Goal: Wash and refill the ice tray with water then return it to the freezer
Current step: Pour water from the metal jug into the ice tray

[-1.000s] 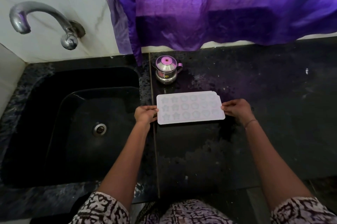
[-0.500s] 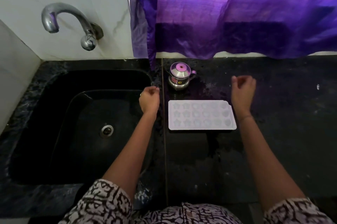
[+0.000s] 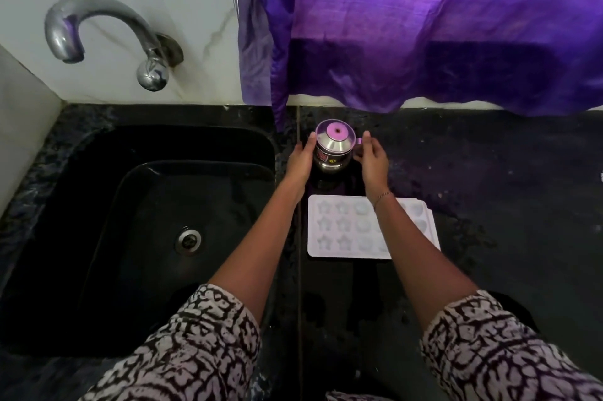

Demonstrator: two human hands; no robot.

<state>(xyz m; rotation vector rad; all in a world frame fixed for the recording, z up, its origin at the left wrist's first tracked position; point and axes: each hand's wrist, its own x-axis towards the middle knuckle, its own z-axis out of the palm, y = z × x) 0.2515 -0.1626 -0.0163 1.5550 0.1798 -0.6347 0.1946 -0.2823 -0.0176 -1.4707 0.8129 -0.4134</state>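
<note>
The white ice tray, with star and round moulds, lies flat on the black counter just right of the sink. My right forearm crosses over its middle and hides part of it. Behind the tray stands a small steel pot with a pink lid. My left hand cups the pot's left side. On the pot's right side, the thumb and fingers of my right hand are at its handle. Neither hand touches the tray.
The black sink with its drain fills the left, under a curved steel tap on the white wall. A purple curtain hangs down to the counter's back edge behind the pot.
Both hands let go of the tray's ends, rose past it and reached forward to the steel pot. The tray stays flat on the counter. No water runs from the tap.
</note>
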